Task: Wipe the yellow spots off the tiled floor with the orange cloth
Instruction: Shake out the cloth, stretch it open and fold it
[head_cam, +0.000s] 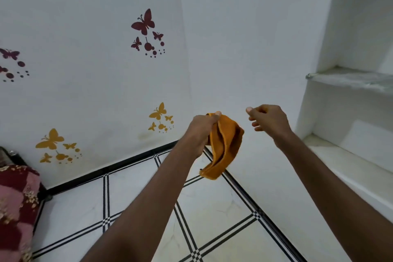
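The orange cloth [223, 147] hangs in folds in the air above the floor's far corner, pinched at its top edge by my left hand [201, 132]. My right hand [266, 122] is beside it to the right, a short gap away, fingers loosely curled and holding nothing. Below both arms lies the white tiled floor [214, 204] with black striped grout lines. No yellow spots show on the tiles that I can see; my forearms cover part of the floor.
White walls meet in the corner ahead, with butterfly stickers [146, 27] on the left wall. A white built-in shelf niche [350, 83] stands at the right with a low ledge [348, 168]. A maroon floral cushion [17, 204] sits at the left edge.
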{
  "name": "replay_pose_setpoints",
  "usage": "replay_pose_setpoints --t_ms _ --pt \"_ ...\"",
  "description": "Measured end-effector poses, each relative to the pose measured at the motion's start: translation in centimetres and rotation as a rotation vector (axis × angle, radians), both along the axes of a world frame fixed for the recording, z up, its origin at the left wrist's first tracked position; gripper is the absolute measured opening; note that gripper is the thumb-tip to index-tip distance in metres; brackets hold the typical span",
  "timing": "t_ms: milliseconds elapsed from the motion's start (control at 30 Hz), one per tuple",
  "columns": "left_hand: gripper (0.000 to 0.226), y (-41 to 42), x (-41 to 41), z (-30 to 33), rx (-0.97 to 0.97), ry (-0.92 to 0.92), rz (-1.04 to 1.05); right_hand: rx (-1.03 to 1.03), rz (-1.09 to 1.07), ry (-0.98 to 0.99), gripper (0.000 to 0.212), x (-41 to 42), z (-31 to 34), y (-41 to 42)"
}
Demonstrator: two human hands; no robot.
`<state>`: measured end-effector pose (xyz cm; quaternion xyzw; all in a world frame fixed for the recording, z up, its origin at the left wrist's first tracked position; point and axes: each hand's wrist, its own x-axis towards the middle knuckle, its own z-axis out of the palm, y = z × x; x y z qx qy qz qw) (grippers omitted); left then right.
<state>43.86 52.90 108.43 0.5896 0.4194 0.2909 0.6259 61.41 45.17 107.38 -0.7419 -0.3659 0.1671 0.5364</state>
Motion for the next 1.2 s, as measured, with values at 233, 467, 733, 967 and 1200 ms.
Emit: replay_pose_setpoints --t_ms 233,467,733,967,1200 --pt "0.03 -4.8 3.1 1.4 0.008 0.028 -0.127 -0.042 0.152 -0.344 0.022 -1.1 -0.2 -3.8" --pt "0.027 -6.9 1.7 2.4 0.118 0.088 -0.081 0.045 0.325 -0.043 0.015 0.3 1.5 -8.1" --pt "0.015 -5.3 -6.0 3.6 0.127 -0.017 0.02 0.185 -0.162 0.289 0.021 1.3 3.7 -11.7" --pt "0.035 -3.9 -13.7 5.4 0.173 -0.005 0.06 0.212 -0.299 0.219 0.016 -2.2 4.5 -14.2" --pt "0.033 -4.6 -17.8 7.2 0.346 0.064 -0.066 0.263 -0.103 0.137 0.02 -5.6 5.8 -18.8"
